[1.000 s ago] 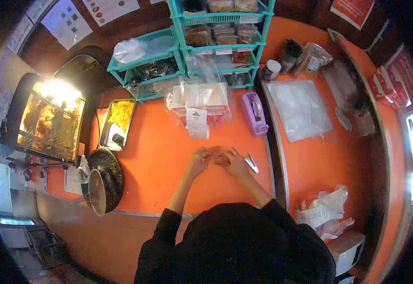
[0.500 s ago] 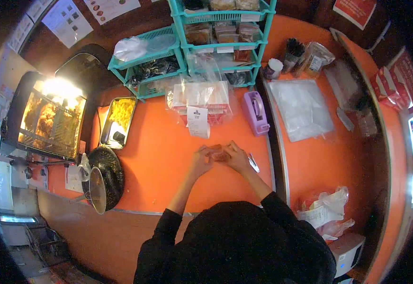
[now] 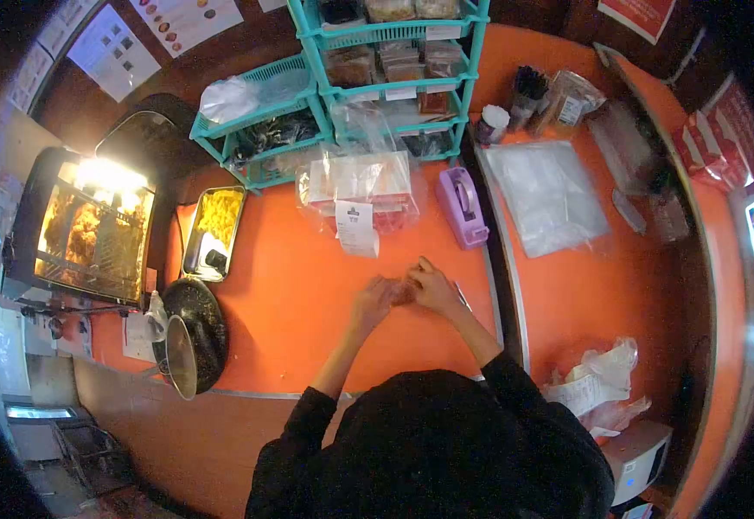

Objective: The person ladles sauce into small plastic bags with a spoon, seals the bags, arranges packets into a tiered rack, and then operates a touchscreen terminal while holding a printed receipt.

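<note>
Between my two hands is a small clear plastic packet with reddish-brown contents [image 3: 404, 291], held just above the orange counter. My left hand [image 3: 373, 303] is closed on its left end, and my right hand [image 3: 433, 288] grips the right end with fingers bent over it. A small white-and-dark item [image 3: 464, 296] lies partly hidden beside my right hand. Beyond the hands stands a clear plastic bag [image 3: 368, 177] holding white and red packages, with a printed receipt [image 3: 357, 229] hanging on its front. To its right is a purple tape dispenser [image 3: 463, 208].
A lit food warmer [image 3: 92, 229] stands at the left, near a metal tray of yellow food [image 3: 213, 233] and a black pan [image 3: 200, 337]. Teal shelf baskets [image 3: 386, 91] rise at the back. Clear plastic bags [image 3: 546, 199] lie on the right counter.
My hands have drawn in closer around the packet, which shows less between the fingers. The view has shifted slightly.
</note>
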{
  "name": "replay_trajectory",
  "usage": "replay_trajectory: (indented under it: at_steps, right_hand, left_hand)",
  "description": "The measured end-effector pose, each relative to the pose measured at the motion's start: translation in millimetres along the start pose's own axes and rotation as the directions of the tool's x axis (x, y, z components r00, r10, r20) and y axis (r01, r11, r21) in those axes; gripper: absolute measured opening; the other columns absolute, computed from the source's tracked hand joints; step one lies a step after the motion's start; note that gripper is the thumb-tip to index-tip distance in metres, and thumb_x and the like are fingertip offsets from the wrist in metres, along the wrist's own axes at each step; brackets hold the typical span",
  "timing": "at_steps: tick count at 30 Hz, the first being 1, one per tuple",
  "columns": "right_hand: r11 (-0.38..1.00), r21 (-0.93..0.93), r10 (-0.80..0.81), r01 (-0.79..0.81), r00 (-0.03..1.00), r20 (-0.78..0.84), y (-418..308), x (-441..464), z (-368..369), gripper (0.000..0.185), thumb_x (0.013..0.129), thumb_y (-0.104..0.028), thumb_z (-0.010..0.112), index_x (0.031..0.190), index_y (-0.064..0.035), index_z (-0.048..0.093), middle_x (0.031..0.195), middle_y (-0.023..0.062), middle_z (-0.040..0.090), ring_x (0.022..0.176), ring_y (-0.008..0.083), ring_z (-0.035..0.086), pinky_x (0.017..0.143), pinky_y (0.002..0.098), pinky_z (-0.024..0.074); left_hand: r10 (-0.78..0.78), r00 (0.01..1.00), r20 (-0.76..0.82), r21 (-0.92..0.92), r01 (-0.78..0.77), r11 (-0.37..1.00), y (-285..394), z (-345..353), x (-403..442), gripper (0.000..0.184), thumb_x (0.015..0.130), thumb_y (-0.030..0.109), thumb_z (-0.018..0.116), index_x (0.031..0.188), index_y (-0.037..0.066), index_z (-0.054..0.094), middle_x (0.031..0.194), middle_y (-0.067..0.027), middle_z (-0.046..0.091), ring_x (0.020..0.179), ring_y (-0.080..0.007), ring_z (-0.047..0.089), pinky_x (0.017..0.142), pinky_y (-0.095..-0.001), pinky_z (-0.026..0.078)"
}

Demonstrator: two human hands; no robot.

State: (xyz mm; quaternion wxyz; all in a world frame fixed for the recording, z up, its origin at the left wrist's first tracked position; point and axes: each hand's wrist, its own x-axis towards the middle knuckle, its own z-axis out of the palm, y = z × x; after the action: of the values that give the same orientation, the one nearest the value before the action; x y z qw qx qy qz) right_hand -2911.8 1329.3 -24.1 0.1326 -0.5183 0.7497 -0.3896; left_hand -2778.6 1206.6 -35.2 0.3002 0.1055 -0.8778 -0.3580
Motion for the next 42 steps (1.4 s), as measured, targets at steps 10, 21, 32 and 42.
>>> replay_trajectory:
  at_steps: [10, 21, 32, 42]
  right_hand:
    - [0.926, 0.344, -0.054, 0.152, 0.959, -0.277, -26, 56, -81, 0.011, 0.083, -0.008, 0.061, 0.092, -0.002, 0.061, 0.086, 0.0085, 0.06, 0.082, 0.0181, 0.058, 0.074, 0.0313, 0.0462]
    - [0.939, 0.321, 0.024, 0.12, 0.911, -0.411, -41, 251, -199, 0.024, 0.073, -0.014, 0.067, 0.091, 0.0014, 0.063, 0.08, 0.0161, 0.063, 0.074, 0.0291, 0.063, 0.069, 0.0359, 0.0488]
    - [0.998, 0.032, -0.037, 0.05, 0.94, -0.339, 6, 330, -219, 0.033, 0.066, -0.02, 0.07, 0.092, -0.0002, 0.069, 0.089, 0.0209, 0.066, 0.084, 0.0353, 0.064, 0.078, 0.0397, 0.0499]
    - [0.997, 0.073, 0.052, -0.031, 0.946, -0.32, 33, 372, -211, 0.04, 0.067, -0.018, 0.062, 0.103, 0.0003, 0.063, 0.101, 0.025, 0.064, 0.091, 0.0394, 0.062, 0.083, 0.0435, 0.048]
  left_hand:
    - [0.001, 0.989, -0.145, -0.21, -0.032, 0.977, 64, -39, 115, 0.009, 0.079, 0.005, 0.065, 0.088, 0.004, 0.066, 0.074, -0.0084, 0.06, 0.066, -0.0203, 0.06, 0.059, -0.0314, 0.047]
    - [-0.218, 0.966, 0.135, -0.862, 0.224, 0.456, 58, -33, 287, 0.046, 0.083, 0.021, 0.069, 0.12, 0.004, 0.046, 0.104, -0.0079, 0.057, 0.089, -0.0168, 0.061, 0.071, -0.0305, 0.053]
    - [-0.425, 0.903, 0.058, -0.989, 0.11, 0.1, 19, 0, 331, 0.029, 0.083, 0.014, 0.068, 0.107, 0.001, 0.055, 0.101, -0.0097, 0.064, 0.091, -0.02, 0.063, 0.078, -0.03, 0.053]
    - [-0.591, 0.806, 0.004, -0.999, 0.036, 0.041, 45, -5, 338, 0.06, 0.079, 0.018, 0.075, 0.114, 0.008, 0.027, 0.107, -0.0173, 0.052, 0.085, -0.0239, 0.06, 0.075, -0.0348, 0.056]
